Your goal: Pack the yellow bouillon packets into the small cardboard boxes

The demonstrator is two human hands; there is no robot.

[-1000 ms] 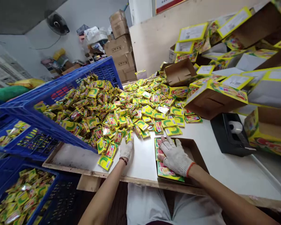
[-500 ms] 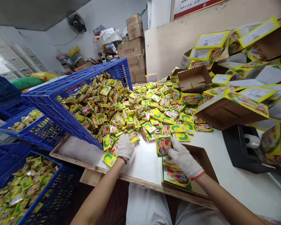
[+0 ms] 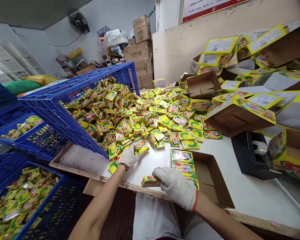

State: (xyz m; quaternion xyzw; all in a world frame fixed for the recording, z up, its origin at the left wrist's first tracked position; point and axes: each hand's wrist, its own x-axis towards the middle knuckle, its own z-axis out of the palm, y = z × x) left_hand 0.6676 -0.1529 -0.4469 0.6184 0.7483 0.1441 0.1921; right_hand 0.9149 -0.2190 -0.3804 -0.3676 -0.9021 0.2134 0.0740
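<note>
My right hand (image 3: 177, 186), in a white knitted glove, grips a small yellow-green packet (image 3: 151, 181) near the table's front edge, left of an open carton (image 3: 215, 170). A column of similar printed packets (image 3: 182, 168) lies along the carton's left side; its right side shows bare brown cardboard. My gloved left hand (image 3: 129, 156) is at the front of a large pile of packets (image 3: 130, 116), its thumb and fingers around a yellow packet (image 3: 143, 150). The fingertips are partly hidden there.
A tipped blue crate (image 3: 80, 133) spills packets onto the white table (image 3: 260, 193). More crates of packets (image 3: 22, 193) stand at the lower left. Empty printed cartons (image 3: 242, 116) are heaped at the right, beside a black tape dispenser (image 3: 250, 156). A wooden rim edges the table.
My right hand has moved from over the carton's packets down and left to the table's front edge, with a packet in it. My left hand has shifted slightly left.
</note>
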